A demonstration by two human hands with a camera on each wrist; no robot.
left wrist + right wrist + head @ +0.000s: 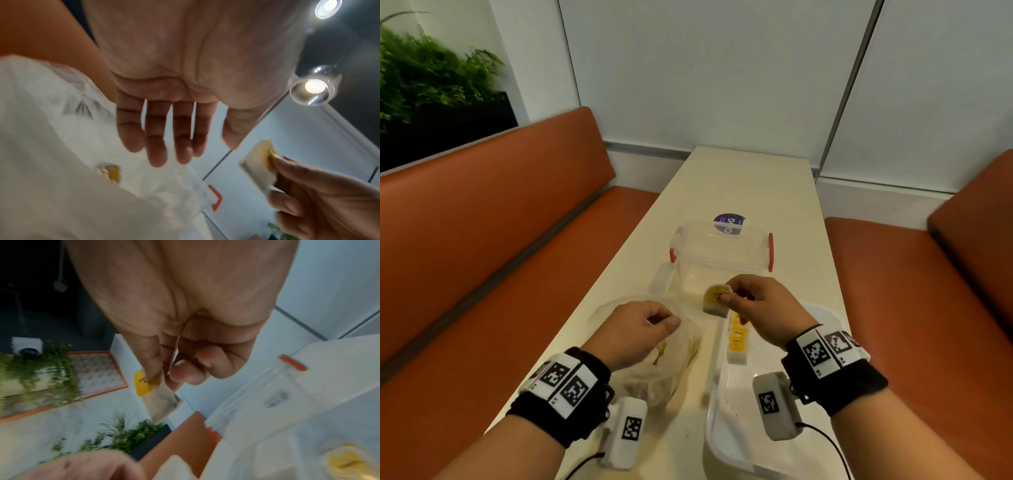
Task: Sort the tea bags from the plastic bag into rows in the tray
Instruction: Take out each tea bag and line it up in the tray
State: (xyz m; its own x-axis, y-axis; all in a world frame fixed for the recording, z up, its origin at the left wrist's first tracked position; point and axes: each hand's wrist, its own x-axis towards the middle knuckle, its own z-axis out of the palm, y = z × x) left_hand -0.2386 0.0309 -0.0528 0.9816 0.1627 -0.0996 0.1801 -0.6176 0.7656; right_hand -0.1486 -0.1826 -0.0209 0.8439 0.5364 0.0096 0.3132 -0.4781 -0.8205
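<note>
The long cream-topped table (750,192) runs between two orange padded benches (493,219). At its near right corner sits the shallow clear plastic tray (726,421), its lower edge cut off by the frame and partly hidden under the right wrist. Beyond the tray stands a clear plastic storage box with red clips (722,245); a round purple sticker (729,222) shows through it, its lettering too warped to read. Left of the tray lies the crumpled clear plastic bag (671,363), with yellow-tagged contents only hazily visible through the film. In the tray, a short row of yellow-tagged tea bags (737,344) stands on edge; the word "RELAX" seems readable on one tag. The left hand (637,329) hovers over the bag, fingers loosely extended and spread, gripping nothing. The right hand (756,308), above the tray's far end, pinches a single yellow-tagged tea bag (715,299) between thumb and forefinger; its tag print is blurred.
</note>
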